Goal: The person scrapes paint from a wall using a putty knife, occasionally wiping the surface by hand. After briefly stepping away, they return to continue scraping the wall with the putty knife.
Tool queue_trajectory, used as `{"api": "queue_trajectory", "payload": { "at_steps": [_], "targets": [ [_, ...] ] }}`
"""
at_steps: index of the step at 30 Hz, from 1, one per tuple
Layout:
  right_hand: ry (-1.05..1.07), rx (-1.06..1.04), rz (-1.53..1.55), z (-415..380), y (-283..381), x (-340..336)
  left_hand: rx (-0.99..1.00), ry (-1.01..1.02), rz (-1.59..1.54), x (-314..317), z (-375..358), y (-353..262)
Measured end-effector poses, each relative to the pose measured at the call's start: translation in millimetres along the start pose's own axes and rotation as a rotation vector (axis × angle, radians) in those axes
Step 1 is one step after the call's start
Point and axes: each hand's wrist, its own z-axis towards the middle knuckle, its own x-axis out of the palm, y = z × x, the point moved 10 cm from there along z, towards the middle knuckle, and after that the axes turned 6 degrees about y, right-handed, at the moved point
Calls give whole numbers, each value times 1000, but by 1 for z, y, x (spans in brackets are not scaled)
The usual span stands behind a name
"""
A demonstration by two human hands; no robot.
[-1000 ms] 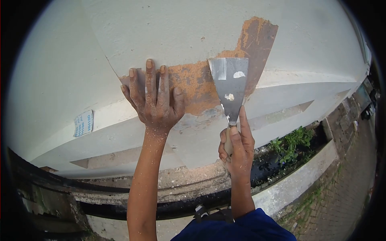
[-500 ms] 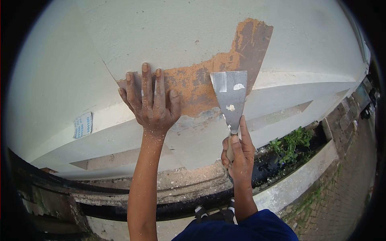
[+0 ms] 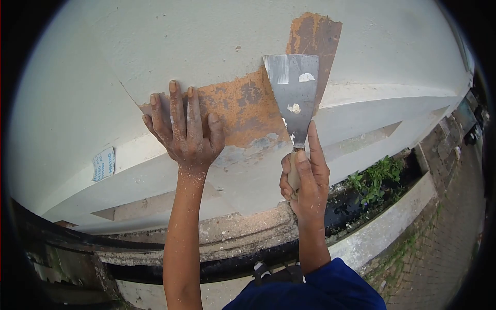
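My left hand [image 3: 190, 137] lies with fingers spread on the wall [image 3: 217, 46], over the left end of a bare brown-orange patch [image 3: 235, 106] where the pale paint is gone. Dust and flecks cover that hand and forearm. In my right hand [image 3: 310, 181] is a putty knife [image 3: 295, 95], its handle in the curled fingers and the index finger stretched up along it. The wide metal blade points up, overlapping the patch where it turns upward. White spots of paint or filler stick to the blade.
A piece of sandpaper [image 3: 104, 164] with blue print rests on the ledge at left. Below the wall runs a dark drain [image 3: 232, 268] with green plants [image 3: 377, 181] at right. Beyond its concrete edge [image 3: 385, 227] lies a paved path [image 3: 444, 232].
My right hand has moved the putty knife upward, so the blade sits higher over the patch. My left hand stays against the wall; the view has shifted slightly.
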Motion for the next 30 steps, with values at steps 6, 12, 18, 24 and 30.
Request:
{"api": "queue_trajectory", "payload": {
  "at_steps": [6, 12, 18, 24, 30],
  "targets": [
    [1, 64, -15, -11, -24, -20, 6, -11, -12, -1, 2, 0],
    [42, 93, -65, -19, -19, -23, 16, -21, -27, -1, 1, -3],
    [77, 0, -37, 3, 1, -4, 25, -20, 8, 0, 3, -3],
    [28, 106, -29, -9, -15, -32, 4, 2, -7, -2, 4, -1],
    [58, 68, -16, -6, 0, -36, -54, 23, -77, 1, 34, -42]
  ]
}}
